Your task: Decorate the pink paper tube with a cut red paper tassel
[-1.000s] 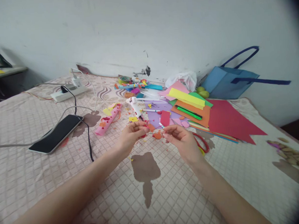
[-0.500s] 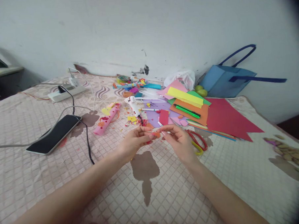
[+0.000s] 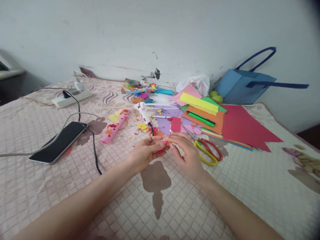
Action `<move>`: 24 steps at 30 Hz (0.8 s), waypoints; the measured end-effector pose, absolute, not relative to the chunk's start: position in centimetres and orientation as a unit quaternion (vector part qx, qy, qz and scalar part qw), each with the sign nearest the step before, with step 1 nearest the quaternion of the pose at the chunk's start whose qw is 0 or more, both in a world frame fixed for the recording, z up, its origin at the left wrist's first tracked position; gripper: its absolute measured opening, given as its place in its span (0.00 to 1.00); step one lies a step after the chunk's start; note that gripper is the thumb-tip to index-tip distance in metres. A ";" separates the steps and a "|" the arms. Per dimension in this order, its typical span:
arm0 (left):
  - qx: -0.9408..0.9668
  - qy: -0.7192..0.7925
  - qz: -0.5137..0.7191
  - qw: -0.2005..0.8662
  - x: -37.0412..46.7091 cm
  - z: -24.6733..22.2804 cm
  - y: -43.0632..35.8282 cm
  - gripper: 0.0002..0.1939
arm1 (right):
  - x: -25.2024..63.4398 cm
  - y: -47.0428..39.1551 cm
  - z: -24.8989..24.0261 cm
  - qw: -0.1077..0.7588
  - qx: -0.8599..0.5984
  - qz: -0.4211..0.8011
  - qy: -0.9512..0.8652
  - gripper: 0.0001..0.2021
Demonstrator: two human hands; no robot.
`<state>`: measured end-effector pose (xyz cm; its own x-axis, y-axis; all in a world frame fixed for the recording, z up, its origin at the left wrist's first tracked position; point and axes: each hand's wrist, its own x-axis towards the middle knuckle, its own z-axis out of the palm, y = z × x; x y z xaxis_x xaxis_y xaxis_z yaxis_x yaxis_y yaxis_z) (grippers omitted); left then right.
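Note:
My left hand [image 3: 148, 151] is closed, its fingertips pinching a small orange-red paper piece [image 3: 166, 143] over the middle of the table. My right hand [image 3: 186, 154] meets it there, fingers bent and closed on the other side of the same piece; the fingertips hide much of it. Just right of my right hand lie scissors with yellow and red handles [image 3: 209, 162]. Beyond my hands a white glue gun [image 3: 143, 112] rests among red and yellow paper scraps [image 3: 142, 126]. A pink rolled paper tube with red dots [image 3: 115, 127] lies to the left.
A black power bank-like slab [image 3: 58, 142] and a power strip [image 3: 71, 99] with cables lie left. Coloured paper sheets [image 3: 245, 127] and a green cutter [image 3: 201, 119] lie right. A blue bag [image 3: 243, 86] stands by the wall.
My right hand has moved slightly left, closer to my left hand, its fingers now over the paper piece. More of the scissors' yellow handle shows. My left hand stays nearly in place.

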<state>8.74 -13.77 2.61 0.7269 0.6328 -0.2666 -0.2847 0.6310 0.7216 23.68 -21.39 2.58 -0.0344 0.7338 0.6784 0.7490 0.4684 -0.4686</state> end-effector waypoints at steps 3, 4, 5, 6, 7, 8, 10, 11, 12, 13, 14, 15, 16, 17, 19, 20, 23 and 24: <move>0.339 0.266 0.270 0.861 8.8 2.4 -13.8 0.15 | 23.6 -21.5 2.4 0.492 -0.529 0.036 -0.691 0.13; 0.340 0.270 0.271 0.859 8.8 2.4 -13.8 0.16 | 23.5 -21.5 2.3 0.500 -0.534 0.060 -0.679 0.13; 0.342 0.274 0.272 0.857 8.8 2.4 -13.8 0.16 | 23.5 -21.5 2.3 0.508 -0.540 0.087 -0.666 0.13; 0.344 0.277 0.273 0.855 8.9 2.4 -13.8 0.16 | 23.4 -21.6 2.2 0.513 -0.545 0.118 -0.652 0.13; 0.346 0.279 0.273 0.853 8.9 2.4 -13.8 0.16 | 23.4 -21.6 2.2 0.518 -0.551 0.149 -0.638 0.13; 0.348 0.279 0.274 0.852 8.9 2.5 -13.9 0.15 | 23.3 -21.7 2.3 0.521 -0.556 0.178 -0.623 0.12; 0.351 0.279 0.275 0.850 8.9 2.5 -13.9 0.15 | 23.2 -21.8 2.4 0.528 -0.564 0.224 -0.594 0.11; 0.352 0.279 0.276 0.850 8.9 2.5 -13.9 0.14 | 23.1 -21.8 2.5 0.532 -0.566 0.240 -0.583 0.11; 0.352 0.278 0.276 0.850 8.9 2.4 -14.0 0.14 | 23.0 -21.8 2.5 0.537 -0.564 0.251 -0.574 0.11; 0.352 0.278 0.276 0.850 8.9 2.4 -14.0 0.14 | 23.0 -21.8 2.6 0.543 -0.561 0.260 -0.568 0.10; 0.352 0.276 0.276 0.851 8.9 2.4 -14.0 0.14 | 22.9 -21.8 2.6 0.549 -0.556 0.268 -0.564 0.10; 0.353 0.275 0.275 0.851 8.9 2.3 -14.0 0.13 | 22.9 -21.8 2.6 0.554 -0.551 0.275 -0.560 0.10; 0.354 0.276 0.276 0.850 8.9 2.3 -14.1 0.13 | 22.9 -21.7 2.6 0.558 -0.546 0.281 -0.558 0.10; 0.356 0.279 0.277 0.848 8.9 2.3 -14.1 0.13 | 22.9 -21.7 2.5 0.563 -0.542 0.286 -0.555 0.10; 0.358 0.289 0.281 0.842 8.9 2.3 -14.1 0.13 | 22.9 -21.6 2.4 0.570 -0.539 0.292 -0.547 0.09; 0.359 0.294 0.283 0.839 8.9 2.3 -14.1 0.13 | 22.9 -21.6 2.3 0.573 -0.540 0.296 -0.541 0.09; 0.362 0.298 0.290 0.834 9.0 2.2 -14.1 0.14 | 22.8 -21.6 2.2 0.583 -0.537 0.313 -0.523 0.09; 0.365 0.297 0.291 0.833 9.0 2.2 -14.1 0.15 | 22.8 -21.6 2.2 0.587 -0.533 0.323 -0.516 0.08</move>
